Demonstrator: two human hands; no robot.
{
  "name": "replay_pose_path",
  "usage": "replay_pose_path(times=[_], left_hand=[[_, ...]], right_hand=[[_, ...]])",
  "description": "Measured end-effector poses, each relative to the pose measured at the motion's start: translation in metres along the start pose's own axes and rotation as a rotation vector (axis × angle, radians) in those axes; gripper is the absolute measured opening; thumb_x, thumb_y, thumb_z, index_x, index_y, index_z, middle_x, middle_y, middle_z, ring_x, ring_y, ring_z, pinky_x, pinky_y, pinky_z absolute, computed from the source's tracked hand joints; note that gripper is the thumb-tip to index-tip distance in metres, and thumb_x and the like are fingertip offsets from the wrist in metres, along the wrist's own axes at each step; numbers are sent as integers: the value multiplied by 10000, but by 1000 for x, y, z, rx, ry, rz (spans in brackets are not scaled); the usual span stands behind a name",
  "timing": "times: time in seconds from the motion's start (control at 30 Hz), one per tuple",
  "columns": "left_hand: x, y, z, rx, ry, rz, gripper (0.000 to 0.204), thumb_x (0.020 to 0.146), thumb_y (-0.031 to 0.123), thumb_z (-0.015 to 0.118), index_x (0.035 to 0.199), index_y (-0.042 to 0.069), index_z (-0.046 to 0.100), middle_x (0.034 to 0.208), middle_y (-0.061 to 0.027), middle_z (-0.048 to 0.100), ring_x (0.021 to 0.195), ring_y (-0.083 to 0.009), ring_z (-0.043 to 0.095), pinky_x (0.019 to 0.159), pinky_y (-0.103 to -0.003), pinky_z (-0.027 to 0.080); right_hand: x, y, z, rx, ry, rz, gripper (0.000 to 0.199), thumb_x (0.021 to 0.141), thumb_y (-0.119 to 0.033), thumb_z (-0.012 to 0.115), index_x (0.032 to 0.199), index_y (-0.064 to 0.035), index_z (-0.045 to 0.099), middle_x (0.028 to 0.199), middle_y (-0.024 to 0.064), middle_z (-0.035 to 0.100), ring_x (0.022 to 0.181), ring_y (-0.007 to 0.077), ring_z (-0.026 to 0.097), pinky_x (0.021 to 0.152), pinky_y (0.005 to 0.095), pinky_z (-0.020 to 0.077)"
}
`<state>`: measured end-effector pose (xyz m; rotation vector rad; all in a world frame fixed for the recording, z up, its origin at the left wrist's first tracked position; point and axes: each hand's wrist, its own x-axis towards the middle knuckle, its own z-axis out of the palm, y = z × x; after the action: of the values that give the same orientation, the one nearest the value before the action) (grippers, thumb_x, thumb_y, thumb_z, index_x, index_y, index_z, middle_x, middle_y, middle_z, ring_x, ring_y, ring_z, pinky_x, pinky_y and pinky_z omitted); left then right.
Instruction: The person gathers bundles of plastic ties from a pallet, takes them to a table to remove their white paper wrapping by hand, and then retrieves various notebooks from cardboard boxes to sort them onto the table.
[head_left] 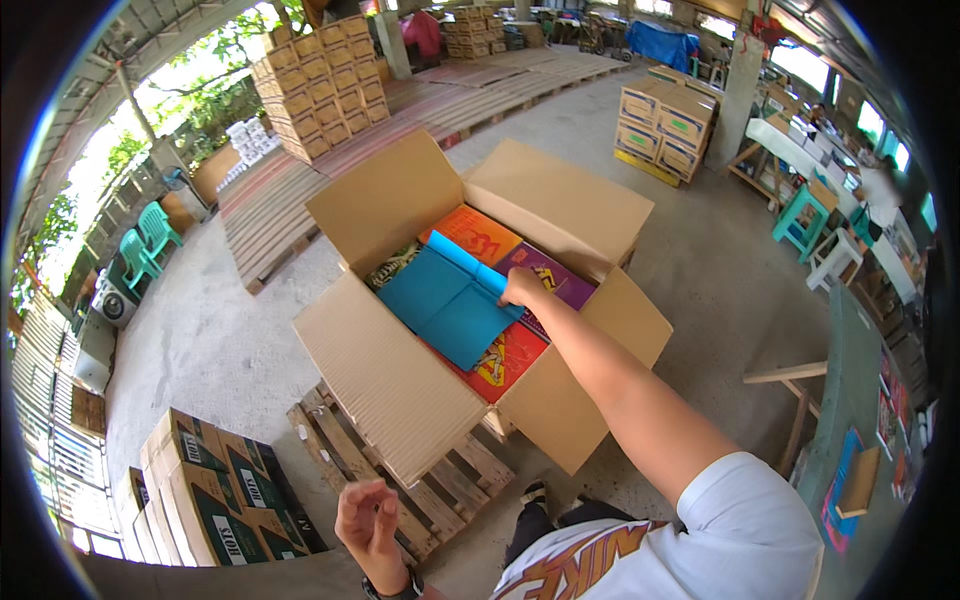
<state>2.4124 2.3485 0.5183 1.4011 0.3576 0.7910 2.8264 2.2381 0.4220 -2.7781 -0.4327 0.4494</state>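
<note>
A large open cardboard box [385,370] stands before me on a wooden pallet [465,480], its flaps spread outward. Across the box's contents lies a blue folded sheet [440,305], creased, with its far edge curled up. My right hand [518,287] reaches into the box and pinches the sheet's right edge. Around and under the sheet show an orange printed cover [472,232], a purple one [560,280] and a red one [515,365]. Outside the box, near its front left flap, my left hand [368,522] is raised with fingers loosely curled and nothing visible in them.
Dark green and brown cartons [225,490] stand at the lower left. Stacked cartons [665,125] sit beyond the box to the right, and a taller stack [320,85] rises on pallets at the far left. A green table [850,390] borders the right side.
</note>
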Motion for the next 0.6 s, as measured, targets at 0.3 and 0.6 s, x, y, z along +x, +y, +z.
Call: replay_pose_path(times=[0.3,0.6], left_hand=[[148,-101,103,-103,-244,77,513,807,258,529,1231,17,367,1243,-136,376,1143,-242,351,897,-360,319],[92,-95,358,-303,-746,-224,390,816,243,565,1083,-26,471,984,-129,539,850,-192,524,703,-297,438]], right_hand=[[-65,25,-44,1113,240,-624,401,738,-237,663,1060,-27,550,1003,64,596,942,168,541,822,325,413],[-247,243,-85,1260,384,-212,440,788,-219,630,1141,-3,479,1051,51,566,966,132,501,875,277,370]])
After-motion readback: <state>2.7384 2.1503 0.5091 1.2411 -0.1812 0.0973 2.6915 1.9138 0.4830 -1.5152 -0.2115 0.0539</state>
